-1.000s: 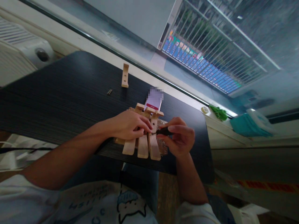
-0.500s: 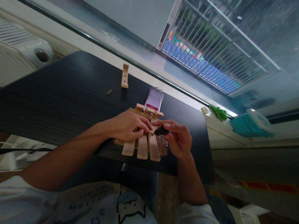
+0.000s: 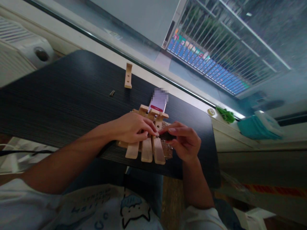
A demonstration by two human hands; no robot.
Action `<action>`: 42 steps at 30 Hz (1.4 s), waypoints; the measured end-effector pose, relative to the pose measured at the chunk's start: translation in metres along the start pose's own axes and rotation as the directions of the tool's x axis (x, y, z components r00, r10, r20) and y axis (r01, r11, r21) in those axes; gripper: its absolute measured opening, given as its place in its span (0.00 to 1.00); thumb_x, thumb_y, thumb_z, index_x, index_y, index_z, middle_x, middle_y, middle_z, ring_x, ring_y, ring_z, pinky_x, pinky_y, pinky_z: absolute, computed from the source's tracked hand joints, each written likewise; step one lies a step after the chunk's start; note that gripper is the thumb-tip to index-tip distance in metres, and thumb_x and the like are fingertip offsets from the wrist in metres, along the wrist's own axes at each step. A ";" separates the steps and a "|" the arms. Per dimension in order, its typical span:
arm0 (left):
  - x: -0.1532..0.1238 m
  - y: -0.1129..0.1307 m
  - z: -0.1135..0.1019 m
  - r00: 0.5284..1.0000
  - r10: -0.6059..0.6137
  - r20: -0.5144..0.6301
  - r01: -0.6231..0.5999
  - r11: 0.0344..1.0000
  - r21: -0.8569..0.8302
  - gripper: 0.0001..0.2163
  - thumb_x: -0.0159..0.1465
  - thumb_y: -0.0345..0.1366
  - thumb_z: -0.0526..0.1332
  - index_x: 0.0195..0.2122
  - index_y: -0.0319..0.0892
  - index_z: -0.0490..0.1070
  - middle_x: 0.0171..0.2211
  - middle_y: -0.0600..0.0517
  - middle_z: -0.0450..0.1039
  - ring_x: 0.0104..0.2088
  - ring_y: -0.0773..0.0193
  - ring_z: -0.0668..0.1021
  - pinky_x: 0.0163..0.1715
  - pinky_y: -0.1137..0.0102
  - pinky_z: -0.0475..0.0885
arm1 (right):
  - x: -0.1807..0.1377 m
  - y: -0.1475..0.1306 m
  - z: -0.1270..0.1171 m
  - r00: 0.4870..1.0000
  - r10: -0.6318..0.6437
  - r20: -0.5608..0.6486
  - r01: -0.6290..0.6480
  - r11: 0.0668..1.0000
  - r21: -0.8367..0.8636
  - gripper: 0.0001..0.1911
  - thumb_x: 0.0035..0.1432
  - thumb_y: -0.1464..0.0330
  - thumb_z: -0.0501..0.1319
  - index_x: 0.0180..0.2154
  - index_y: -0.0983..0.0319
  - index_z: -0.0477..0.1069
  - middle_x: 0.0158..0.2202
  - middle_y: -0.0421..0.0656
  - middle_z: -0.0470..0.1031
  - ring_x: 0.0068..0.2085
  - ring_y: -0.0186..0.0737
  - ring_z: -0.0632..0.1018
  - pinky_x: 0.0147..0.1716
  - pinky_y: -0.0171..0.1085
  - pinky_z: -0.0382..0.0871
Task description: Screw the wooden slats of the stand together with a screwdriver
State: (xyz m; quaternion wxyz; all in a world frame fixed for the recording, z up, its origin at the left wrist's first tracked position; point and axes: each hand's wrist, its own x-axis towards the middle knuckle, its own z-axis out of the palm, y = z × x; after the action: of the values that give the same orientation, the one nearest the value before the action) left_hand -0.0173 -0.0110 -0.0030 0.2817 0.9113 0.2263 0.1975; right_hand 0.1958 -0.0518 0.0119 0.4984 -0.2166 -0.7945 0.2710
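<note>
Nearest, three pale wooden strips with raised far ends (image 3: 146,151) lie side by side over crinkled, clear-looking plastic (image 3: 169,151), which perhaps spares the black wood-grained counter (image 3: 59,86). The bare left hand (image 3: 130,127) comes in from nine o'clock, laid across them, probably to steady them; its fingertips gather at the right-hand strip, though whether that grip pinches anything I cannot tell. From three o'clock, the bare right hand (image 3: 188,142) grips a small dark-handled tool (image 3: 168,136) nearly level, its tip toward nine, seemingly so it meets the strip's side.

Farther, a lit phone (image 3: 158,100) lies at one o'clock, small metal screws (image 3: 112,93) towards ten-thirty, and a loose pale wooden bracket with two holes (image 3: 128,76) past eleven, apparently set aside from the work.

Compared with half a second ago, the right index fingertip sits lower, beside the left fingertips; strips, phone, screws and bracket keep their places.
</note>
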 end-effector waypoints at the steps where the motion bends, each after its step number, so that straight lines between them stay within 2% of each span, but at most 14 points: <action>1: 0.000 0.000 0.000 1.000 0.003 -0.001 -0.003 1.000 0.002 0.15 0.57 0.28 0.56 0.38 0.46 0.82 0.44 0.55 0.80 0.39 0.65 0.80 0.40 0.74 0.70 | 0.000 0.000 0.000 1.000 -0.009 -0.008 0.009 1.000 -0.004 0.16 0.58 0.68 0.65 0.49 0.53 0.70 0.38 0.42 0.81 0.33 0.36 0.80 0.27 0.36 0.75; 7: 0.000 -0.001 0.000 1.000 0.011 -0.007 -0.011 1.000 0.005 0.15 0.56 0.27 0.56 0.37 0.45 0.82 0.46 0.56 0.80 0.38 0.66 0.81 0.38 0.75 0.70 | 0.000 0.003 0.002 0.996 -0.074 -0.043 0.074 0.997 -0.002 0.20 0.56 0.70 0.67 0.50 0.52 0.69 0.37 0.40 0.80 0.33 0.34 0.79 0.28 0.35 0.75; 14: 0.000 -0.001 0.001 1.000 0.005 -0.016 -0.005 1.000 0.022 0.15 0.56 0.27 0.57 0.39 0.46 0.82 0.46 0.56 0.80 0.38 0.65 0.81 0.39 0.75 0.70 | -0.001 0.005 0.003 0.994 -0.077 -0.074 0.078 0.997 0.009 0.23 0.52 0.70 0.69 0.49 0.50 0.69 0.36 0.38 0.78 0.31 0.33 0.77 0.26 0.33 0.73; 20: 0.000 -0.002 0.001 0.999 0.017 -0.027 -0.016 0.999 0.043 0.16 0.57 0.26 0.57 0.41 0.46 0.82 0.45 0.55 0.81 0.39 0.65 0.81 0.41 0.74 0.70 | 0.000 0.004 0.004 0.990 -0.079 -0.112 0.077 0.997 -0.023 0.21 0.52 0.68 0.69 0.47 0.50 0.68 0.32 0.37 0.74 0.28 0.32 0.75 0.21 0.32 0.70; 28: 0.001 -0.002 0.002 0.999 0.023 -0.040 -0.022 0.999 0.028 0.16 0.57 0.26 0.57 0.41 0.44 0.82 0.44 0.53 0.81 0.39 0.64 0.81 0.41 0.73 0.71 | 0.000 0.004 0.005 0.989 -0.101 -0.108 0.099 0.995 -0.029 0.25 0.51 0.72 0.70 0.50 0.52 0.68 0.33 0.37 0.73 0.29 0.33 0.73 0.23 0.33 0.68; 30: 0.001 -0.002 0.002 0.999 0.016 -0.030 -0.015 0.999 0.031 0.16 0.57 0.25 0.58 0.40 0.44 0.82 0.44 0.53 0.81 0.39 0.63 0.81 0.41 0.73 0.70 | 0.001 0.003 0.005 0.988 -0.125 -0.094 0.119 0.991 -0.064 0.25 0.52 0.72 0.69 0.51 0.51 0.68 0.33 0.37 0.73 0.30 0.34 0.73 0.24 0.34 0.68; 36: 0.000 -0.002 0.001 1.000 0.013 -0.010 -0.013 1.000 0.010 0.14 0.57 0.25 0.58 0.37 0.45 0.82 0.45 0.56 0.80 0.38 0.66 0.81 0.40 0.75 0.69 | 0.004 0.000 0.003 0.990 -0.138 -0.034 0.133 0.984 -0.119 0.18 0.56 0.70 0.66 0.49 0.53 0.73 0.33 0.39 0.74 0.31 0.34 0.73 0.26 0.34 0.70; 42: 0.000 0.000 0.000 1.000 0.006 -0.017 -0.006 1.000 0.018 0.14 0.58 0.25 0.57 0.39 0.42 0.81 0.43 0.54 0.81 0.36 0.66 0.80 0.37 0.75 0.69 | 0.004 -0.003 0.000 0.995 -0.046 0.088 0.052 0.997 -0.064 0.19 0.64 0.69 0.56 0.56 0.52 0.67 0.45 0.45 0.76 0.44 0.39 0.78 0.39 0.41 0.77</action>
State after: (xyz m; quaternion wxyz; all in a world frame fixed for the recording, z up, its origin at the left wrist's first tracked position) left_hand -0.0170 -0.0111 -0.0029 0.2710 0.9128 0.2276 0.2038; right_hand 0.1940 -0.0516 0.0161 0.4625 -0.2013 -0.8290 0.2414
